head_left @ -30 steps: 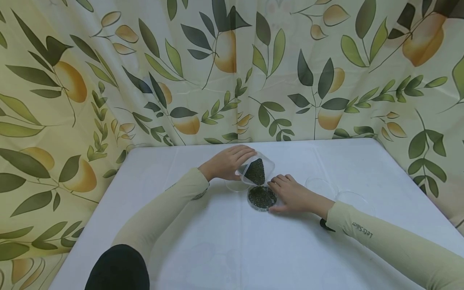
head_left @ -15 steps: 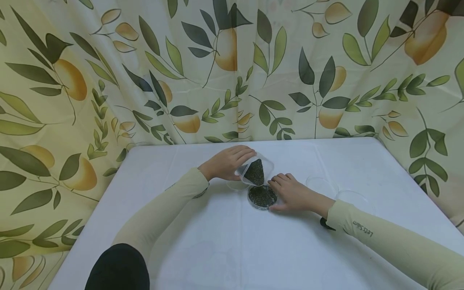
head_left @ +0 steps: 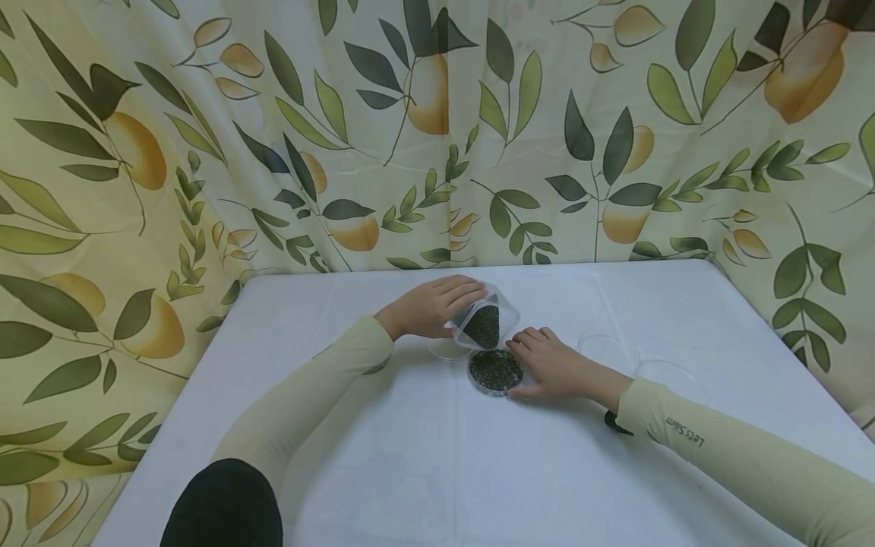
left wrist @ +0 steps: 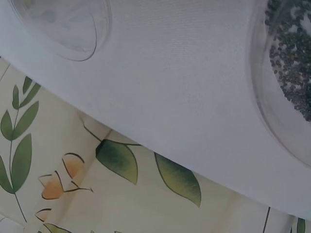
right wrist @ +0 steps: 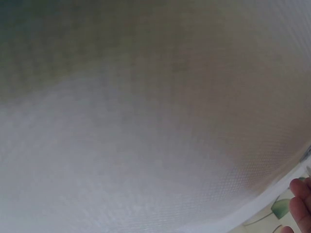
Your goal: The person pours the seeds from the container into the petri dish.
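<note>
"What carries all this?"
"A white table (head_left: 383,471), its top faintly creased like cloth."
"And towards the far side, around the middle?"
"A round clear dish (head_left: 494,393), sitting flat, with dark grains (head_left: 496,370) spread across it."
"Anything left of it?"
"Another clear round piece (head_left: 446,358), just behind — partly hidden."
"To the right?"
"Two more clear round pieces (head_left: 604,335) (head_left: 663,361), close together — dishes or lids, I can't tell."
</note>
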`<state>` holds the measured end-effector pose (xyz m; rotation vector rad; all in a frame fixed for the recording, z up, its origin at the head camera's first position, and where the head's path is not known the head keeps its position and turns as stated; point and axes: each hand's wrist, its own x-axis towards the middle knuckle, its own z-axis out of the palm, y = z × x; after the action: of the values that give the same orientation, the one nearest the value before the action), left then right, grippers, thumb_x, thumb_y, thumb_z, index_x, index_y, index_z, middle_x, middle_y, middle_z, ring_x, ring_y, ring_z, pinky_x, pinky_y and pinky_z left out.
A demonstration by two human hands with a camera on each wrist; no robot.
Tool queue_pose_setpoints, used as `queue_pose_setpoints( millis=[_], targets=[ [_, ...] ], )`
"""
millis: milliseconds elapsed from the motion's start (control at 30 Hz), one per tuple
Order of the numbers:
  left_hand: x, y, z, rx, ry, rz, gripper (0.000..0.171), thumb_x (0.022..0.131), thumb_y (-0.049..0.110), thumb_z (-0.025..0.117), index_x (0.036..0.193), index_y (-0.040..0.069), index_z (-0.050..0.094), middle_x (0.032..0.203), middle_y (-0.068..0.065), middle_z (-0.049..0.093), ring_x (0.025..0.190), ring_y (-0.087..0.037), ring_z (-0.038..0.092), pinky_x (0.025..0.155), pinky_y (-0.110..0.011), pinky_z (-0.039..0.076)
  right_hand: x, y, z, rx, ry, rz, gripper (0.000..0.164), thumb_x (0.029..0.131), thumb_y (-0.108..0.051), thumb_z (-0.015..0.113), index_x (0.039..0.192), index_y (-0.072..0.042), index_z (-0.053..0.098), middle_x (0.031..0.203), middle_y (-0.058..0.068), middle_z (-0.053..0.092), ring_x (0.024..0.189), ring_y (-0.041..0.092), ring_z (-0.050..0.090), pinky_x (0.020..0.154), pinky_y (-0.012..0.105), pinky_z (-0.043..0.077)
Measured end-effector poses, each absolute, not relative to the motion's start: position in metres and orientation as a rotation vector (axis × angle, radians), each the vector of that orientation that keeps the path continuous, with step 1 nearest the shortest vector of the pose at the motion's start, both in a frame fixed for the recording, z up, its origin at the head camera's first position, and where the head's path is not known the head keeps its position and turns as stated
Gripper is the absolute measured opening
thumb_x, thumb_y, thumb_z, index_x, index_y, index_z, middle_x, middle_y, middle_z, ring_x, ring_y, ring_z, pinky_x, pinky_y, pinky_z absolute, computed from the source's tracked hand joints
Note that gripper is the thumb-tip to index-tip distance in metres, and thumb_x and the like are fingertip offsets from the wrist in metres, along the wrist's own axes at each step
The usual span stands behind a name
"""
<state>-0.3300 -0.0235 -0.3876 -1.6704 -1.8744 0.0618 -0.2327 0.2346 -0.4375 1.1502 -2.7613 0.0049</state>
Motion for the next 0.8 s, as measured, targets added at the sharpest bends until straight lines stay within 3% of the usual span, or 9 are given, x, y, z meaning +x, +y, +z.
queue_pose_setpoints(
  millis=[800],
  targets=[
    [-0.337, -0.027, -0.377, -1.628, -1.86, 0.025, 0.079, 0.067, 0.041, 0.081, 0.129, 0.001, 0.051, 0.129, -0.011, 0.058, 0.122, -0.025, 0.053, 0.108, -0.034, 0.039, -0.233, 0.234, -0.438, 1.15, -2.759, -0.007, 0.079, 0.077, -0.06, 0.063, 0.124, 0.002, 0.055, 0.117, 0.014, 0.059, 0.11, 0.028, 0.051, 0.087, 0.045, 0.042]
  ],
)
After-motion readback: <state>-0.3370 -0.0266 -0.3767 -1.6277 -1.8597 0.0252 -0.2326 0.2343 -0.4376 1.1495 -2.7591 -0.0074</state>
